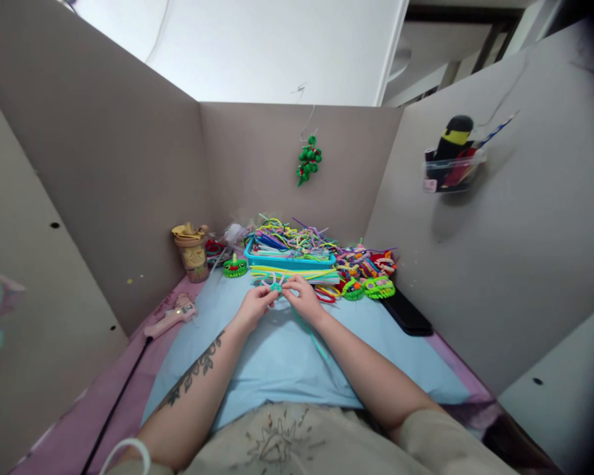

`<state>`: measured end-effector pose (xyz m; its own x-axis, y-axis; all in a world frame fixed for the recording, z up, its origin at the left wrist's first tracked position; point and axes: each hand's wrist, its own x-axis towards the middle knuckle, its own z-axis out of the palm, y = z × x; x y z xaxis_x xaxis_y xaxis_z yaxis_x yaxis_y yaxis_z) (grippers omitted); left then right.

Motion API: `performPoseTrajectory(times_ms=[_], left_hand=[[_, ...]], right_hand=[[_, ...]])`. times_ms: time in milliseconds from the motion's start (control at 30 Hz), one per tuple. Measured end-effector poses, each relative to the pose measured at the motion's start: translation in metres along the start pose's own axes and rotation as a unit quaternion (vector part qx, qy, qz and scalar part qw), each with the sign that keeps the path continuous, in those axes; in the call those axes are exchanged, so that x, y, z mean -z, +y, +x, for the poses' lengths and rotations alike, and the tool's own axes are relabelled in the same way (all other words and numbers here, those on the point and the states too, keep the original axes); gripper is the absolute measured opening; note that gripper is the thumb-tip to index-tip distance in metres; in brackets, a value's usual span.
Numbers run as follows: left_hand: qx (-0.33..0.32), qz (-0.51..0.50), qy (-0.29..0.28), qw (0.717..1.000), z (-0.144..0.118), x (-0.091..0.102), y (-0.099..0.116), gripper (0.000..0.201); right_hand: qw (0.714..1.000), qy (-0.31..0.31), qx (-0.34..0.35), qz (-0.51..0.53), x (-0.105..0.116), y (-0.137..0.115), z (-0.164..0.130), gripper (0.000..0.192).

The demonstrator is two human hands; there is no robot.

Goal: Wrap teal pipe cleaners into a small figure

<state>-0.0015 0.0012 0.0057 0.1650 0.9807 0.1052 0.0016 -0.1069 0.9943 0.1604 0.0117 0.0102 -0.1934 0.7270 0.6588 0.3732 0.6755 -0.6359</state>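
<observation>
Between my fingertips is a small turquoise pipe-cleaner piece [276,287] with pale lilac ends that fan out from its top. My left hand [255,306] pinches its left side, and my right hand [303,298] pinches its right side, both held over the blue cloth [262,369]. A long turquoise pipe cleaner [317,343] trails down below my right hand. Just behind my hands lies a bundle of yellow, white and teal pipe cleaners [297,274]. My fingers partly hide how the small piece is wound.
A blue basket [292,262] heaped with pipe cleaners stands at the back. Green figures [379,287] and a black case [408,313] lie right. On the left are a glue gun [171,320], a cup [193,254] and a green figure [235,266]. Grey panels [297,198] surround the table.
</observation>
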Motion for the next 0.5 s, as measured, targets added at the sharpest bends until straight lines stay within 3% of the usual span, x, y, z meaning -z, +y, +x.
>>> performPoseTrajectory(times_ms=[500], left_hand=[[-0.032, 0.048, -0.007, 0.998, -0.0022, -0.0015, 0.0033, 0.036]], right_hand=[[0.996, 0.043, -0.066, 0.035, -0.0023, 0.0006, 0.0007, 0.013]])
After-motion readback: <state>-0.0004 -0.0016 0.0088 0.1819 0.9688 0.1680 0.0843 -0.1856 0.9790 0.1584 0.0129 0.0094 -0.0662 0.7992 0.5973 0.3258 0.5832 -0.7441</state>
